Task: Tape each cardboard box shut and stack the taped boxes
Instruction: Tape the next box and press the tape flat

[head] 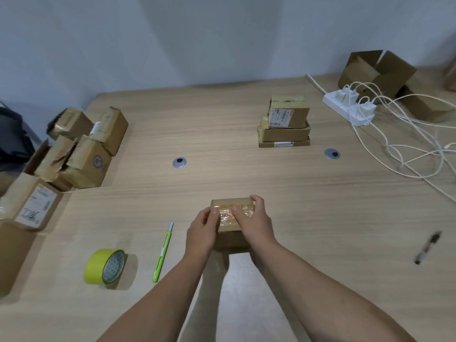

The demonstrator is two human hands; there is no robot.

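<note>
While the left hand (202,230) grips its left side and the right hand (254,220) curls over its far right corner, the small matte cardboard box (230,203) sits near-centre on the wood-grain table (222,149), top up, crinkled glossy tape (225,214) running left-right across it, long axis unclear beneath the hands.

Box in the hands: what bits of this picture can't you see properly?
Head view only.
Box top: the left hand and right hand hide part of its seam.
Label on the stack: print too small to read.
Pen, right: blurred.
Big carton, left: cut off by the edge.
</note>
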